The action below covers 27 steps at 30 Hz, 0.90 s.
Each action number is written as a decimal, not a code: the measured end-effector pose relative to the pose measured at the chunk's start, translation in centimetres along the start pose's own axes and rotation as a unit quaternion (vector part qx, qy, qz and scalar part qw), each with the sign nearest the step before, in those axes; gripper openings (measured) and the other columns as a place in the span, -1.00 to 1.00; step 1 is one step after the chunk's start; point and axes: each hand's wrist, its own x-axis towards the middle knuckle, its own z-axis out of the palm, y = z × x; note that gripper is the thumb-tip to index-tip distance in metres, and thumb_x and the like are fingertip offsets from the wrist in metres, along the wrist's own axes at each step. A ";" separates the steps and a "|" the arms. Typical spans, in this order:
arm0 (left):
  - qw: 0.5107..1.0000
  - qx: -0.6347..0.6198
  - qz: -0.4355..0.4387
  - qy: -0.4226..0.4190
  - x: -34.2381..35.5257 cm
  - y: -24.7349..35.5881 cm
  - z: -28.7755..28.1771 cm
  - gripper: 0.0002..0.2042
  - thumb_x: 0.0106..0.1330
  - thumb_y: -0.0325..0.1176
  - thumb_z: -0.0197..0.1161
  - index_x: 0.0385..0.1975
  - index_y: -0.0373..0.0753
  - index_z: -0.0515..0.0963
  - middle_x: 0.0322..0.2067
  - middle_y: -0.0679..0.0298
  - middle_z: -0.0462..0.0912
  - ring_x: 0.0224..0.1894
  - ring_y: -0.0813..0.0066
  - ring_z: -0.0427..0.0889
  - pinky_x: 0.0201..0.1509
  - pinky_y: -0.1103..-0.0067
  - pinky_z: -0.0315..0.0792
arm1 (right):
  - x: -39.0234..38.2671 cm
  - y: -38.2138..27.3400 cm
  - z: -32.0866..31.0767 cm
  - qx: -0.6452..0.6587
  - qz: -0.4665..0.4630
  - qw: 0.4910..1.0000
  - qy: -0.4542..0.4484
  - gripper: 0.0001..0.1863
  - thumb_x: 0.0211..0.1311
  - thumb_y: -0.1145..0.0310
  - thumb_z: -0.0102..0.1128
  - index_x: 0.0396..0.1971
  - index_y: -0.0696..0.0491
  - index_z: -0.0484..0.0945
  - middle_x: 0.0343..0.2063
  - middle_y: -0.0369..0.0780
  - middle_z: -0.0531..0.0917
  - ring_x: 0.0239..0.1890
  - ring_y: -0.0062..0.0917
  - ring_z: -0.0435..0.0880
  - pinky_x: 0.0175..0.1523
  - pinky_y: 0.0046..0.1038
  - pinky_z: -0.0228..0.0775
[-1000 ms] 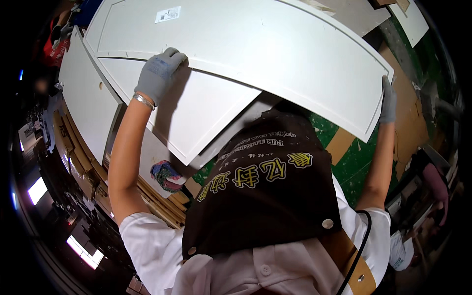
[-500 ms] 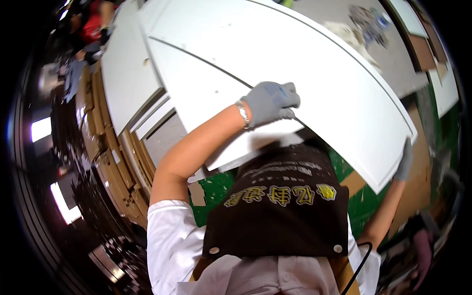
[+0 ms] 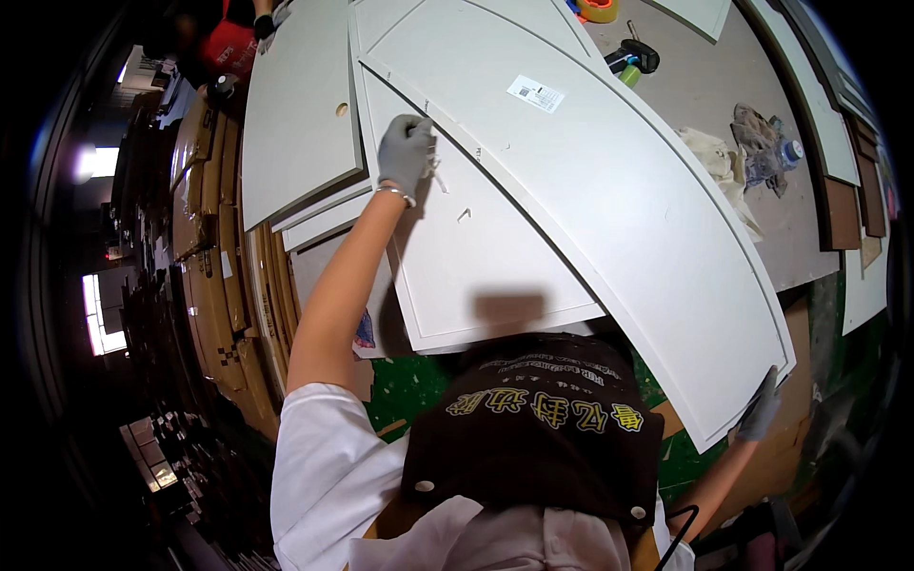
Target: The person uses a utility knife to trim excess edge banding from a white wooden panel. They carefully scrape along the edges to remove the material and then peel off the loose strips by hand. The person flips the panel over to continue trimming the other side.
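Observation:
A large white panel with one curved side lies slantwise over another white panel. At its near right corner, my right hand, in a grey glove, grips the edge, the fingers partly hidden. My left hand, also gloved in grey, is closed beside the upper panel's straight edge, over the lower panel. Whatever its curled fingers hold is too small to make out. Thin white scraps show just beside those fingers, and another small curled scrap lies on the lower panel.
Another white panel with a small hole lies at left, near stacked brown cartons. A person in red stands far left. Beyond the curved edge are a power tool, an orange tape roll, rags and a plastic bottle.
My left hand has moved up and left along the upper panel's straight edge. The right hand and the panel's near corner have shifted lower in view. The view has tilted, showing more of the far side.

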 end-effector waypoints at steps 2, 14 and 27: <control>0.998 -0.008 -0.034 -0.048 0.3 -3.3 -1.7 -0.83 0.38 -0.33 0.24 -0.29 -0.32 0.60 -0.47 0.29 0.62 -0.47 0.63 0.54 -0.48 0.65 0.42 | -0.5 -1.4 1.9 -0.040 -0.010 0.999 0.028 -0.36 0.47 0.12 0.02 0.36 0.24 0.21 0.23 -0.03 0.44 0.18 -0.39 0.48 0.28 -0.38 0.35; 0.966 -0.058 -0.206 -0.146 -0.2 1.8 -0.3 -0.54 0.24 0.07 0.39 -0.50 -0.29 0.54 -0.69 0.38 0.42 -0.74 0.64 0.32 -0.69 0.63 0.20 | -3.1 -2.2 2.7 -0.148 0.009 0.987 0.062 -0.26 0.48 0.00 -0.03 0.40 0.25 0.10 0.24 0.08 0.41 0.09 -0.24 0.54 0.13 -0.32 0.47; 0.951 -0.166 -0.223 -0.138 -6.4 4.3 -4.7 -0.65 0.30 0.00 0.30 -0.29 -0.21 0.58 -0.62 0.42 0.50 -0.70 0.71 0.34 -0.67 0.71 0.13 | 2.1 1.1 2.9 -0.129 -0.044 0.990 0.024 -0.36 0.48 0.14 -0.01 0.32 0.33 0.24 0.09 0.01 0.57 -0.01 -0.36 0.58 0.07 -0.37 0.46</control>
